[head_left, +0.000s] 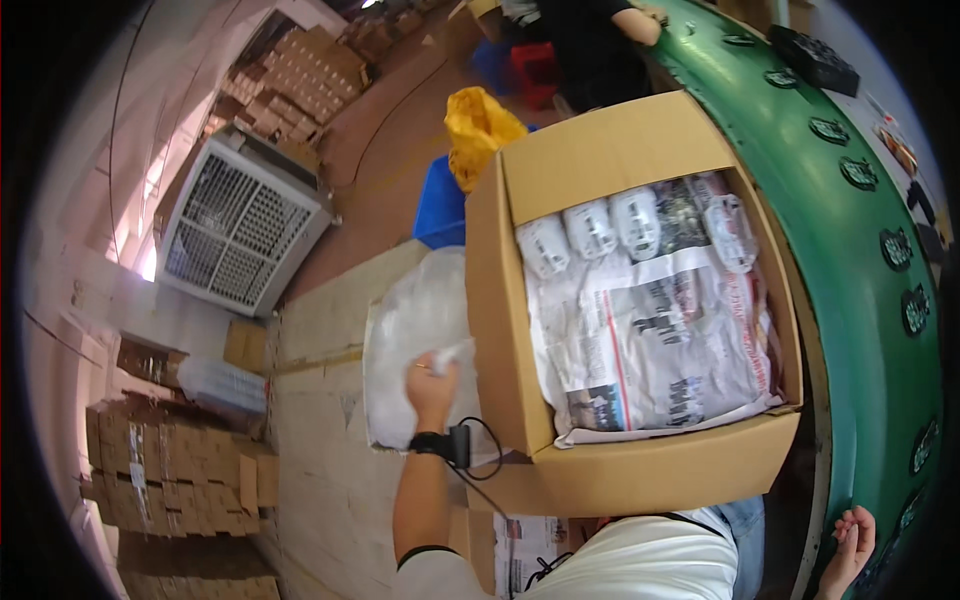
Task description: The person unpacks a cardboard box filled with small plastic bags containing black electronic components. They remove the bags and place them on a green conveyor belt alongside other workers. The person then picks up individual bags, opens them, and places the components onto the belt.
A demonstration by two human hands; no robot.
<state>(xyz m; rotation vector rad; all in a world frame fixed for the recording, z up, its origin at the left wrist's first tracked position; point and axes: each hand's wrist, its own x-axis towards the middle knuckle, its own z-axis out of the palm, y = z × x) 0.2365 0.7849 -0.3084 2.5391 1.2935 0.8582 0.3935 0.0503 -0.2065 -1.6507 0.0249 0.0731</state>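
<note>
My left hand (pixel 432 388), a dark band on its wrist, is closed on a bit of whitish translucent plastic (pixel 452 354). It is over a pile of the same plastic (pixel 415 310), left of a large open cardboard box (pixel 620 150). Printed newspaper (pixel 650 340) covers much of the box's inside. Along its far side stand several white-wrapped bundles (pixel 592 230), one (pixel 730 232) at the far right. At the lower right, beside the green conveyor belt (pixel 870 400), my right hand (pixel 850 548) has its fingers loosely bent and apart, with nothing visible in them.
Several dark patterned pieces (pixel 858 173) lie along the belt. Beyond the box are a blue bin (pixel 440 205), a yellow bag (pixel 480 130) and a person in dark clothes (pixel 590 55). A large grey cooler (pixel 240 220) and stacked cartons (pixel 175 480) stand at left. A black cable hangs from my left wrist.
</note>
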